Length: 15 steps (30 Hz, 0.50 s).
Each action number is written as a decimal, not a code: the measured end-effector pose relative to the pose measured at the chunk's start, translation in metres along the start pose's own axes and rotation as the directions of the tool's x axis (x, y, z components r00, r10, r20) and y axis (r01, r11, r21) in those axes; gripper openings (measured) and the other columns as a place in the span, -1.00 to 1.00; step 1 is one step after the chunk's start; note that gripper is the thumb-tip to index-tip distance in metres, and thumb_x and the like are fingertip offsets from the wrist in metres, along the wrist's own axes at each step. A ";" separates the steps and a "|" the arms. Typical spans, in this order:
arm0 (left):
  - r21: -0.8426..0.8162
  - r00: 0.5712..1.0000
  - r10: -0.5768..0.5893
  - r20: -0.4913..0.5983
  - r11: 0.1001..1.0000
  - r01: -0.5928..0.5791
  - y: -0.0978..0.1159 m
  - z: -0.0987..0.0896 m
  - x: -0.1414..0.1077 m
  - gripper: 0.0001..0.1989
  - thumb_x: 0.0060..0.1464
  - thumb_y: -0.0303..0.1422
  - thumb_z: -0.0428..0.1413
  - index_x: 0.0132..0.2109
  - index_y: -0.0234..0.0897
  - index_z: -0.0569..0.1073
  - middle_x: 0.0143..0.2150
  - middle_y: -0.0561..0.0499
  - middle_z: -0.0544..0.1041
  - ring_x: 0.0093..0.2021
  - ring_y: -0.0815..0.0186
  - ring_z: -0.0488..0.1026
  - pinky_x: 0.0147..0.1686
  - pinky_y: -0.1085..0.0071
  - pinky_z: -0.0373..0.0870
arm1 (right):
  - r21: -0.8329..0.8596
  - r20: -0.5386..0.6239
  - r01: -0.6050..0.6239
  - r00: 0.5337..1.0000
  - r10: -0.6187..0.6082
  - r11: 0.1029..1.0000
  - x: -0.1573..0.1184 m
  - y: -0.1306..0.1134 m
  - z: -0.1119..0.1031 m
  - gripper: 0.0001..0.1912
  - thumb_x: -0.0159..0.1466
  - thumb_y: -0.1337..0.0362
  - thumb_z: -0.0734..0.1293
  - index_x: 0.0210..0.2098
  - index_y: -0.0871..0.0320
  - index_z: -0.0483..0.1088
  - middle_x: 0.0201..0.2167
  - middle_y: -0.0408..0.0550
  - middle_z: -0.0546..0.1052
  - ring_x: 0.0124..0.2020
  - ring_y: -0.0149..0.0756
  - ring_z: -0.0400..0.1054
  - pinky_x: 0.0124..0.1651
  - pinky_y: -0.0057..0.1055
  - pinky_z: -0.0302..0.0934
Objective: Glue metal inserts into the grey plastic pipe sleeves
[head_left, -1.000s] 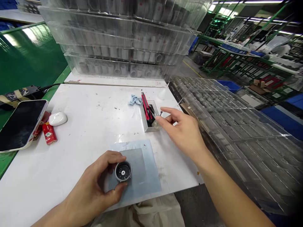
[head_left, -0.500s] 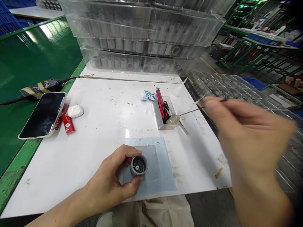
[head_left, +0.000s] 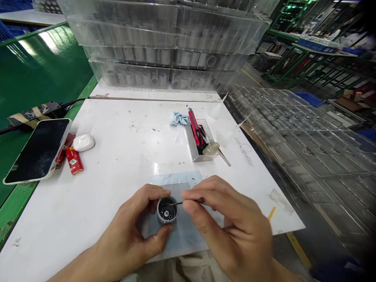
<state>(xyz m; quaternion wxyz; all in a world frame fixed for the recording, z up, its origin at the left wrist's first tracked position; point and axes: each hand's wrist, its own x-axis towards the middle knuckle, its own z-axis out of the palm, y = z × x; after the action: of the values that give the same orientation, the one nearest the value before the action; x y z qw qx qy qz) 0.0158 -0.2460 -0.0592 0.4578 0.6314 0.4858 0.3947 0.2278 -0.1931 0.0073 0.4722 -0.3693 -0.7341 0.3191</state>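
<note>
Both hands work close together at the near edge of the table. The left hand (head_left: 129, 223) curls around a small grey cup (head_left: 160, 216), with the thumb on the near side and the fingers on the far side, and it holds the cup firmly with the open end up. The right hand (head_left: 232, 223) has a narrow pinch on a thin needle tool (head_left: 188, 202), and the metal tip reaches over the rim into the dark inside of the cup. I cannot tell if the tip touches something there. The cup is just over a blue sheet (head_left: 173, 178), but I cannot tell if it rests on it.

The step in hand seems to be fine work inside the cup, so the next move calls for a steady left hand and slow, small movement of the tip.

Farther up the white table (head_left: 117, 156) is a steel tray (head_left: 190, 147) with a red box knife (head_left: 194, 125) and a small glass bottle (head_left: 214, 148). A blue cloth (head_left: 179, 118) lies just beside the tray. On the left are a phone (head_left: 38, 150), a red lighter (head_left: 74, 160) and a white earbud case (head_left: 84, 142).
</note>
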 end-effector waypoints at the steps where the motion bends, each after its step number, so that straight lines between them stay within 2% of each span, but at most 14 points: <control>1: -0.003 1.000 0.008 -0.001 1.000 -0.008 0.000 0.000 0.000 -0.45 0.27 -0.50 0.23 0.28 0.12 0.36 0.14 0.03 0.51 0.10 0.17 0.53 0.09 0.27 0.53 | 0.006 0.010 0.001 1.000 -0.001 1.000 0.000 0.003 0.003 -0.80 0.36 0.47 0.46 -0.12 0.07 0.68 -0.29 -0.13 0.70 -0.23 -0.34 0.60 -0.19 -0.43 0.53; 5: 0.004 1.000 0.012 -0.002 1.000 -0.012 -0.001 -0.001 0.000 -0.42 0.27 -0.52 0.22 0.29 0.18 0.36 0.15 0.07 0.51 0.11 0.21 0.52 0.12 0.32 0.53 | 0.021 0.032 -0.008 0.999 0.008 1.000 -0.005 0.011 0.006 -0.83 0.37 0.46 0.46 -0.11 0.14 0.68 -0.25 -0.08 0.71 -0.20 -0.34 0.62 -0.14 -0.43 0.56; 9: 0.000 1.000 0.004 -0.012 1.000 -0.004 -0.002 -0.001 0.001 -0.45 0.28 -0.50 0.23 0.29 0.14 0.37 0.16 0.04 0.52 0.11 0.19 0.54 0.10 0.31 0.55 | -0.037 0.018 0.024 1.000 -0.024 0.999 -0.005 0.013 0.006 -0.81 0.37 0.48 0.46 -0.10 0.15 0.68 -0.25 -0.07 0.71 -0.19 -0.33 0.62 -0.14 -0.43 0.56; 15: 0.045 1.000 0.018 -0.018 0.999 -0.017 0.000 0.000 0.001 -0.43 0.26 -0.50 0.24 0.29 0.15 0.37 0.12 0.05 0.54 0.09 0.19 0.57 0.10 0.32 0.57 | -0.061 0.016 0.054 0.998 -0.053 0.997 -0.005 0.006 0.003 -0.77 0.34 0.52 0.46 -0.08 0.12 0.66 -0.27 -0.10 0.69 -0.22 -0.33 0.60 -0.16 -0.42 0.54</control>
<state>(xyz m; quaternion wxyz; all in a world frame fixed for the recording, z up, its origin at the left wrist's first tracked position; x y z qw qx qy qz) 0.0159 -0.2454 -0.0588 0.4356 0.6421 0.4931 0.3935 0.2283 -0.1945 -0.0010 0.4638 -0.3614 -0.7565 0.2862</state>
